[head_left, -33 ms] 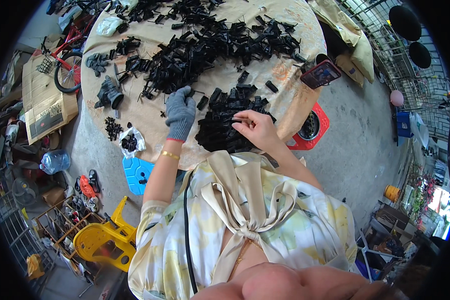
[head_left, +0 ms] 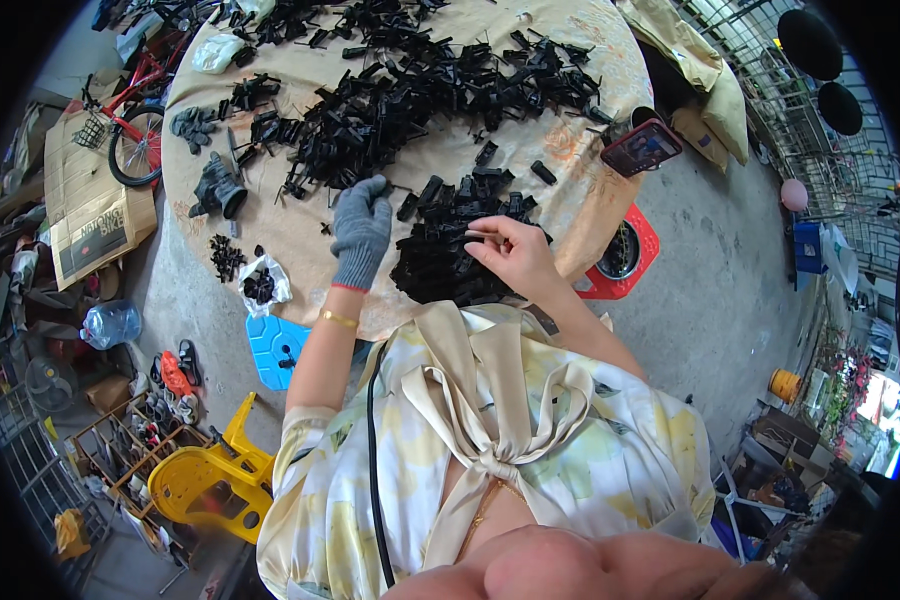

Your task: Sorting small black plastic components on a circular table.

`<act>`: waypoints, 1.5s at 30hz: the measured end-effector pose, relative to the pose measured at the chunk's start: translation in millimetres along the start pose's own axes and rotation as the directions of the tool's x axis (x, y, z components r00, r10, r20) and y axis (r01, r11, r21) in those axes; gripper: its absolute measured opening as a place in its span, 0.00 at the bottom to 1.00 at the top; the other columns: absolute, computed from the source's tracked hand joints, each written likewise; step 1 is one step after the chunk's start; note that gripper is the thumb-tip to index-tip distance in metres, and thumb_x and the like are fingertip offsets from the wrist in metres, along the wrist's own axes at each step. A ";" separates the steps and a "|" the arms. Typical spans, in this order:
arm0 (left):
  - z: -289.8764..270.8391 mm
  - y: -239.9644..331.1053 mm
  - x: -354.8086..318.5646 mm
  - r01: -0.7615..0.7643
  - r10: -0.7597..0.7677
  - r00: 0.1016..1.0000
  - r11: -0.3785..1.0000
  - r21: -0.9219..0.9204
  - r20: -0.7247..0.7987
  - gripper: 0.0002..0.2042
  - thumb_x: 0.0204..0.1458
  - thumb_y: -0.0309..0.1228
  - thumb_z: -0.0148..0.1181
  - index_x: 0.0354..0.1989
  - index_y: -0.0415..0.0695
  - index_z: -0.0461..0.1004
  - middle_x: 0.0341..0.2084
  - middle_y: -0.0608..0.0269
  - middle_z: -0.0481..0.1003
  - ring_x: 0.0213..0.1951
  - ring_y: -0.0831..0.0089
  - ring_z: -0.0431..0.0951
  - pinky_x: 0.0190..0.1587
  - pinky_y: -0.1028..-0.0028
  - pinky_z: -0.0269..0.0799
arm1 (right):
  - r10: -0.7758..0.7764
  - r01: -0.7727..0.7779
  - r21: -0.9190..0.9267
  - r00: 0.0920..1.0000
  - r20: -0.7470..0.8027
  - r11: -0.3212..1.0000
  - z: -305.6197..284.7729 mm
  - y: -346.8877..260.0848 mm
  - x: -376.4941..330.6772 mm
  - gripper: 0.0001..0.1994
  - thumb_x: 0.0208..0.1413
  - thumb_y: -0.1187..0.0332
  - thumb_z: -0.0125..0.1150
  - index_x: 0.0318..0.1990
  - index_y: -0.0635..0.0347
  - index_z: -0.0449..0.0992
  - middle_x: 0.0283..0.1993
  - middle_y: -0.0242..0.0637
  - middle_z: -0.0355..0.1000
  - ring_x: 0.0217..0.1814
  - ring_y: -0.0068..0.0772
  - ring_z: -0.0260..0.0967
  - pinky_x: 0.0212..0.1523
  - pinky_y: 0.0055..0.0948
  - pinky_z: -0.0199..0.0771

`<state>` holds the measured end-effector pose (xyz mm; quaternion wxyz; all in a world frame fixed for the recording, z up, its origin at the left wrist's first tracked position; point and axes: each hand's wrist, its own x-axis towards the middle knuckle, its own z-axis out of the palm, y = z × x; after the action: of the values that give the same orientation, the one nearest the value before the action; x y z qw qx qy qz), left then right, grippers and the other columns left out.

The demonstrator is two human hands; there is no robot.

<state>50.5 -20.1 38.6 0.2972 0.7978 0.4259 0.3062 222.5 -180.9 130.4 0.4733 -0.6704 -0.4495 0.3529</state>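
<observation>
Cloth-covered table (head_left: 290, 225) strewn with black parts (head_left: 370, 125). Gloved left hand (head_left: 360, 235) placed at their near edge, fingers curled; contents cannot be told. Right hand (head_left: 522, 258) narrowed, apparently on a thin piece (head_left: 478, 235), above the nearer black stack (head_left: 440, 270). Stack best left undisturbed.

Gloved left hand (head_left: 361, 238) beside loose black parts (head_left: 355, 130), bare right hand (head_left: 518, 258) over a black pile (head_left: 435, 265).

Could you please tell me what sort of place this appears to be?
Probably a home garage or storeroom doubling as a workspace: a cloth-covered table bears heaps of black parts, with a red bicycle and shoes nearby.
</observation>
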 end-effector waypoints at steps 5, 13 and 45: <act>-34.1 62.9 -17.0 0.366 -0.180 0.902 0.802 -0.472 0.393 0.11 0.49 0.25 0.52 0.42 0.39 0.70 0.32 0.63 0.73 0.32 0.76 0.72 0.37 0.77 0.69 | -0.233 0.237 -0.062 0.970 0.064 0.969 3.6 -20.0 14.6 0.12 0.42 0.73 0.64 0.37 0.63 0.73 0.21 0.35 0.66 0.19 0.22 0.61 0.21 0.20 0.62; -50.2 104.7 -28.6 0.534 -0.183 0.844 0.375 -0.758 0.504 0.22 0.48 0.26 0.56 0.53 0.40 0.62 0.42 0.62 0.69 0.41 0.78 0.69 0.44 0.80 0.66 | -0.222 0.197 0.161 0.963 0.153 0.967 14.1 -26.8 16.0 0.04 0.43 0.74 0.64 0.26 0.62 0.75 0.22 0.29 0.67 0.22 0.16 0.63 0.23 0.18 0.63; -55.8 124.9 -45.0 -0.165 0.208 0.971 0.941 -0.296 0.120 0.12 0.46 0.20 0.56 0.41 0.38 0.69 0.40 0.52 0.72 0.42 0.66 0.74 0.42 0.74 0.69 | 0.252 -0.396 0.404 0.896 0.365 0.824 13.7 -29.1 6.6 0.05 0.53 0.73 0.53 0.29 0.66 0.72 0.19 0.26 0.65 0.20 0.12 0.58 0.21 0.15 0.59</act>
<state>51.1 -104.5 155.3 0.4093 0.8044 0.2761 0.3303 204.7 -166.1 153.6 0.4805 -0.5427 -0.2944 0.6228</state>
